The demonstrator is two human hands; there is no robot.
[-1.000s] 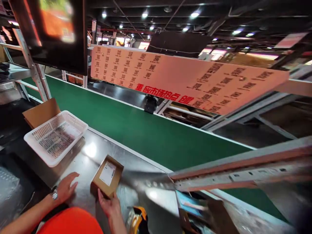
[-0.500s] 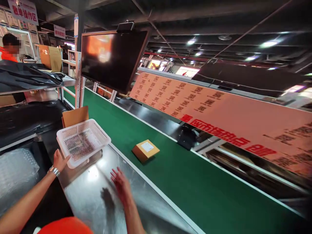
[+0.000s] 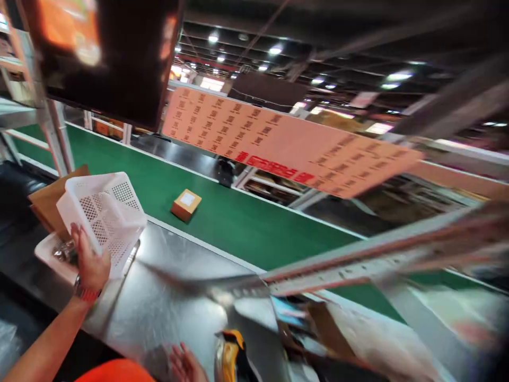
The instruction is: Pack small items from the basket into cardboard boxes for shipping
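My left hand [image 3: 92, 268] has hold of a white plastic basket [image 3: 115, 217] with perforated sides, which is tipped up on its side. Beneath it sits a second white basket [image 3: 47, 253], partly covered, with small things inside that I cannot make out. A brown cardboard piece [image 3: 50, 199] leans behind the baskets. Low in the view, my right hand [image 3: 186, 363] hovers over the metal table [image 3: 170, 297], fingers spread and holding nothing. Closest to it on the right is a yellow-and-black handheld tool [image 3: 230, 355], blurred and cut off by the frame edge.
A labelled cardboard box [image 3: 186, 205] rides on the green conveyor belt [image 3: 230, 233] beyond the table. A metal beam [image 3: 358, 260] crosses on the right, above blurred packages. A dark screen [image 3: 107, 69] and a pinkish board of codes [image 3: 278, 143] hang over the belt.
The view has swung right. The upper basket has gone from nearly level to tipped up, revealing the one below. My right hand is lower, and the yellow-and-black tool has come into view.
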